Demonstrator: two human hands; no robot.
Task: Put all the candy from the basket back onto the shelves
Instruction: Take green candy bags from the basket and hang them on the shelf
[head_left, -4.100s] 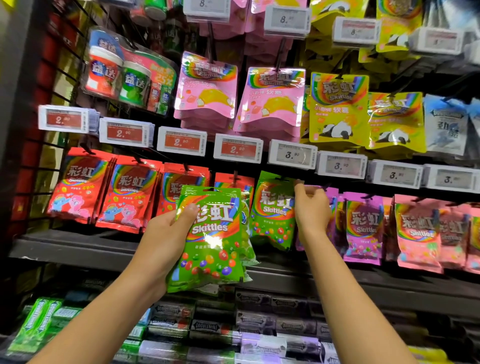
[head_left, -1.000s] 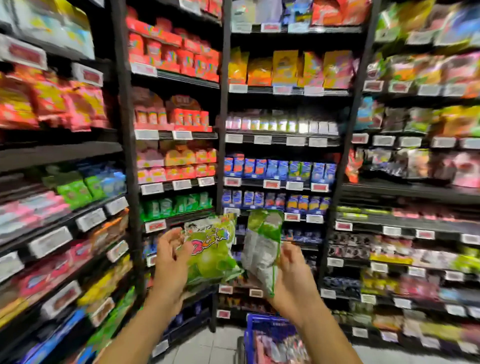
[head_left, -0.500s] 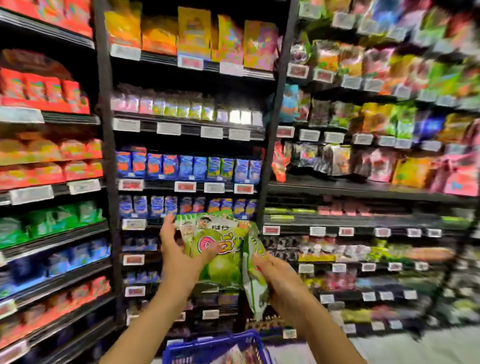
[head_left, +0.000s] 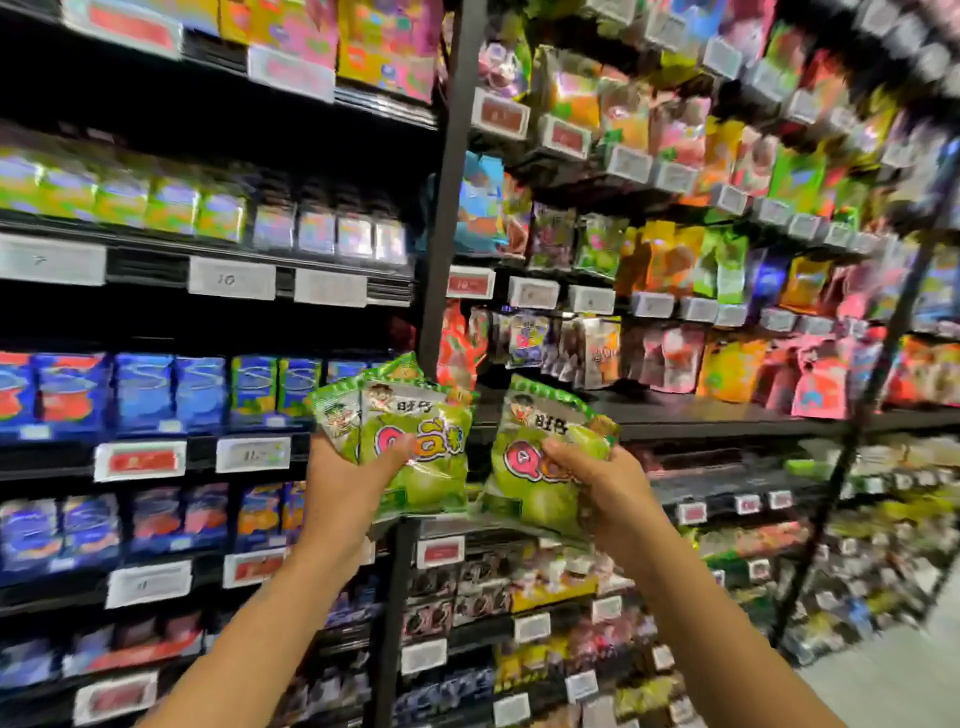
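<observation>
A shopper's left hand (head_left: 347, 480) grips a fanned stack of green candy packets (head_left: 415, 441) at centre frame, thumb pressed across the front, while the right hand (head_left: 605, 488) closes on a single matching green packet (head_left: 524, 478), now turned face-on and drawn apart from the stack after the two met edge-on half a second earlier. The blue basket has dropped out of the lower frame; blurred shelves (head_left: 675, 410) fill the background
</observation>
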